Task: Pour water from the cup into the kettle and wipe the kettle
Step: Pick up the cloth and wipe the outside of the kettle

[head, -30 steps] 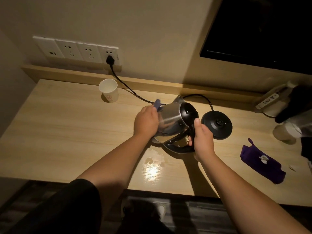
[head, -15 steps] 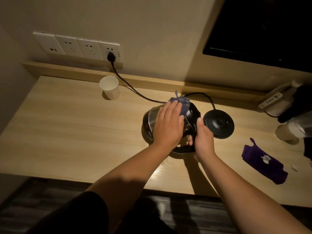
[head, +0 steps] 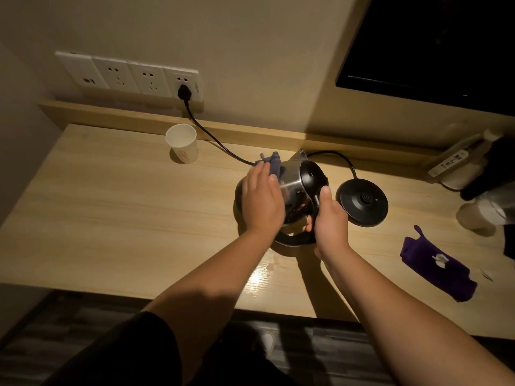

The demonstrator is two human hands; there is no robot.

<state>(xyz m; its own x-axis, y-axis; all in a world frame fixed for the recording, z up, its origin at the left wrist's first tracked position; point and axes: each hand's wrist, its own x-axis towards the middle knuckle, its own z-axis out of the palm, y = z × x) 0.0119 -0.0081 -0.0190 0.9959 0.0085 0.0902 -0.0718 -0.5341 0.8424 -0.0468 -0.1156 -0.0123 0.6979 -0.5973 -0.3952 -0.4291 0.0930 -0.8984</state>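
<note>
A steel kettle (head: 295,188) with a black lid and handle sits tilted on the wooden desk (head: 125,218), spout pointing to the far wall. My right hand (head: 330,218) grips its black handle. My left hand (head: 262,201) presses a small blue-purple cloth (head: 274,165) flat against the kettle's left side; most of the cloth is hidden under the palm. A white paper cup (head: 182,143) stands upright far left of the kettle, near the wall ledge.
The black kettle base (head: 362,203) lies right of the kettle, its cord (head: 217,140) running to a wall socket (head: 184,91). A purple cloth (head: 437,263) lies at the right. Bottles and dark items (head: 479,207) crowd the far right. Water drops (head: 270,266) shine near the desk's front edge.
My left hand slid with the cloth from the kettle's top back to its left side. The right hand kept its grip on the handle; the kettle tilted slightly.
</note>
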